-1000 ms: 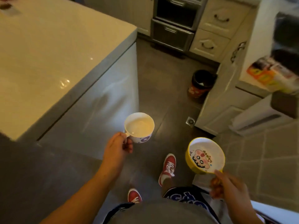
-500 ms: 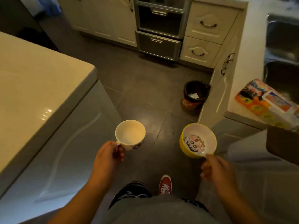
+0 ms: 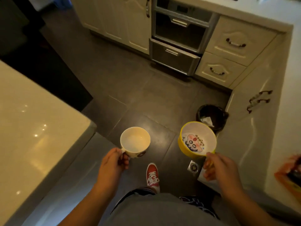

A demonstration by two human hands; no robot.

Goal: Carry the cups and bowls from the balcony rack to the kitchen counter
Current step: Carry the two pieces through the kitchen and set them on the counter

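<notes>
While both items hang over the floor, left hand (image 3: 112, 165) pinches the cup (image 3: 135, 141) by its handle and right hand (image 3: 218, 167) clamps the bowl (image 3: 197, 138) by its near rim. Counter (image 3: 290, 79) lies right, nearest the bowl hand; island (image 3: 32, 128) lies left, beside the cup hand.

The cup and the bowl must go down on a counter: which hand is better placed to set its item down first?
Probably the right. The right hand holds the yellow bowl close beside the right counter. The left hand holds the white cup over the floor, farther from the island top.
</notes>
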